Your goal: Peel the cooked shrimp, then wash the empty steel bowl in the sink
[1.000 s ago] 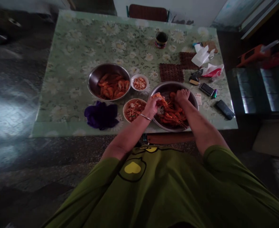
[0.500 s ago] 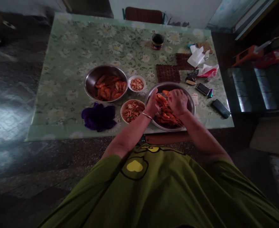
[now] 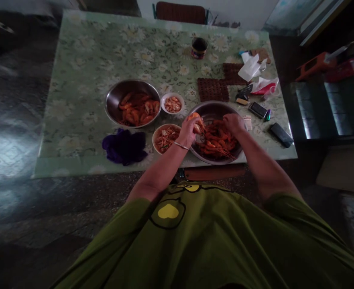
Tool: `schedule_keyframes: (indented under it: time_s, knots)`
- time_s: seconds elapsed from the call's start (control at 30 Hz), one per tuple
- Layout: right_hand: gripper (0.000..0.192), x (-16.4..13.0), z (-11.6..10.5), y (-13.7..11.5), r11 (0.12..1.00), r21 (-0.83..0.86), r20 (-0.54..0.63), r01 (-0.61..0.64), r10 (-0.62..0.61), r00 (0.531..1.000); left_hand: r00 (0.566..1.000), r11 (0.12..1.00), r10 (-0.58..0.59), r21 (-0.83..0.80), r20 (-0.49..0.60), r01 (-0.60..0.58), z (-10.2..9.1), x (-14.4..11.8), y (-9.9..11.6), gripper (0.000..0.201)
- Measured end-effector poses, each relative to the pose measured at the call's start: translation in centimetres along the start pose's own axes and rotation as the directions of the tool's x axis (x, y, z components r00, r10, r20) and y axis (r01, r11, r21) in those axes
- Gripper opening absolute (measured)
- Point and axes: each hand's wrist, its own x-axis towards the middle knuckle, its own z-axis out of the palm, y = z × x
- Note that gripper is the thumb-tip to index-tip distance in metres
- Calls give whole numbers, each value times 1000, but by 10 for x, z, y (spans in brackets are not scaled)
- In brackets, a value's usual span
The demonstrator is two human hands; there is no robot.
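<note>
The right hand (image 3: 233, 123) has moved away from the left hand (image 3: 188, 132) and is now at the right side of the big metal bowl (image 3: 216, 109). Half a second ago, the two hands were close together over it. The left hand is now by the left rim. It is wrapped around some orange shrimp (image 3: 196, 123). The right hand is bent down at the edge of the shrimp pile (image 3: 217, 142) in the bowl, and I cannot tell if it grips one.

The bowl sits near the front edge of the counter (image 3: 83, 80). To its left are a small white bowl (image 3: 172, 95) of pink shrimp bits and, nearer the person, a bowl of scraps (image 3: 165, 138). Farther left is another metal bowl (image 3: 112, 102) with more orange shrimp. A purple cloth (image 3: 124, 146) lies in front of it.

At the back stands a can (image 3: 199, 49) with a colorful label, but its words are too small to read. A little card (image 3: 247, 121) beside the big metal bowl has marks too tiny to read. The green shirt (image 3: 225, 241) has a yellow shape with a black line around it.
</note>
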Motion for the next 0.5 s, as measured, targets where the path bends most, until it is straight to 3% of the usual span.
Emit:
schedule_keyframes:
  time_s: [0.13, 0.27, 0.4, 0.5]
  knots:
    - [35, 31, 22, -11, 978, -201, 187, 61, -23, 982, 1000, 1000, -23, -4, 13, 23, 0, -5, 3, 32]
    - [42, 43, 28, -23, 972, -234, 240, -22, 80, 967, 999, 999, -34, -3, -24, 34, -3, -8, 5, 36]
    - [46, 40, 10, -16, 986, -67, 98, -152, 158, 983, 999, 999, -32, -9, -42, 31, -4, -7, 6, 35]
    - [44, 20, -9, -14, 988, 85, -87, -133, 140, 986, 999, 999, -39, 1, -26, 39, 0, -7, 4, 33]
